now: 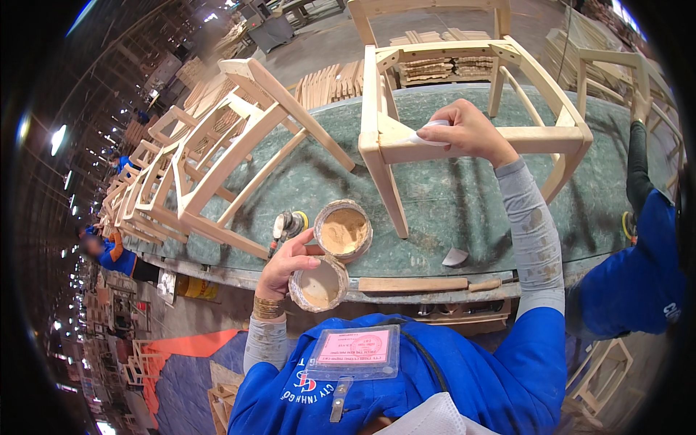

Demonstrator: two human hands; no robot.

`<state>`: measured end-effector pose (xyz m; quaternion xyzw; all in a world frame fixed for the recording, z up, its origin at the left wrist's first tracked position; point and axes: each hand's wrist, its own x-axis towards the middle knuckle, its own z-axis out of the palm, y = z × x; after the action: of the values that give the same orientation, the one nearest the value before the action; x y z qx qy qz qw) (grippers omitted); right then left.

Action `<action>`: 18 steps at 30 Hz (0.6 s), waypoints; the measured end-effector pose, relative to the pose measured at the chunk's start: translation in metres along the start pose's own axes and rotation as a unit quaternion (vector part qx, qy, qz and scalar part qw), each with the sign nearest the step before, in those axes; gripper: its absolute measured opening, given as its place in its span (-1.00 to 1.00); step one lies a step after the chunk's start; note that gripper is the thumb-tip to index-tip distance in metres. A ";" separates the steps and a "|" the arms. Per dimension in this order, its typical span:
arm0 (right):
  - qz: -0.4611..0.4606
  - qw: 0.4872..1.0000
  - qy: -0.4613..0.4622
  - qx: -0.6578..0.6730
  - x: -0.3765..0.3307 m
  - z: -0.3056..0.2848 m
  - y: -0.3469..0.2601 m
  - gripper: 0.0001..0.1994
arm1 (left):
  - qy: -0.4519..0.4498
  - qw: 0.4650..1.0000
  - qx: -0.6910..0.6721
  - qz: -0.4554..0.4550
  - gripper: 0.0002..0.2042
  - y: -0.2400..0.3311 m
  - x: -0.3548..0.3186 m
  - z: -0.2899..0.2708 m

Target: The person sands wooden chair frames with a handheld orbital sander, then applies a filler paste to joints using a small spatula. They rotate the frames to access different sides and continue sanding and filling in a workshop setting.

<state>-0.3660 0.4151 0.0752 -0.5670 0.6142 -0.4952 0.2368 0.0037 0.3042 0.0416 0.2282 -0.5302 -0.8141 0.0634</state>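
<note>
My right hand (pixel 467 132) presses a small white pad or scraper (pixel 429 131) against the front rail of a bare wooden chair frame (pixel 558 132) that stands on the green worktable (pixel 449 196). My left hand (pixel 286 262) grips a small round tub of tan filler paste (pixel 319 285) at the table's near edge. Just behind it a second, similar tub (pixel 343 230) sits on the table, holding a darker tan paste.
A row of unfinished chair frames (pixel 210 167) lies tilted on the table's left. A power sander (pixel 288 225) rests beside the tubs. A white scraper (pixel 455 257) and a wooden-handled tool (pixel 420 284) lie near the edge. Another person in blue (pixel 638 268) stands at right.
</note>
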 end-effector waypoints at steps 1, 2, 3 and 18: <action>0.000 1.000 -0.001 0.001 0.000 0.000 0.000 -0.69 | 0.000 1.000 0.000 0.000 -0.25 0.000 0.000 0.000; -0.001 1.000 0.000 -0.001 0.000 0.000 0.000 -0.69 | 0.000 1.000 0.001 0.000 -0.25 0.000 0.000 0.000; -0.003 1.000 0.001 -0.003 0.000 0.000 0.000 -0.68 | -0.002 1.000 0.001 -0.002 -0.25 0.000 0.000 0.000; -0.030 0.964 0.151 0.215 -0.094 0.078 0.002 -0.77 | -0.011 0.998 0.040 -0.048 -0.27 -0.003 0.013 0.012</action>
<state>-0.2775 0.4758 0.0167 -0.4392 0.5052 -0.7022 0.2425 -0.0133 0.3109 0.0392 0.2474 -0.5512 -0.7968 0.0092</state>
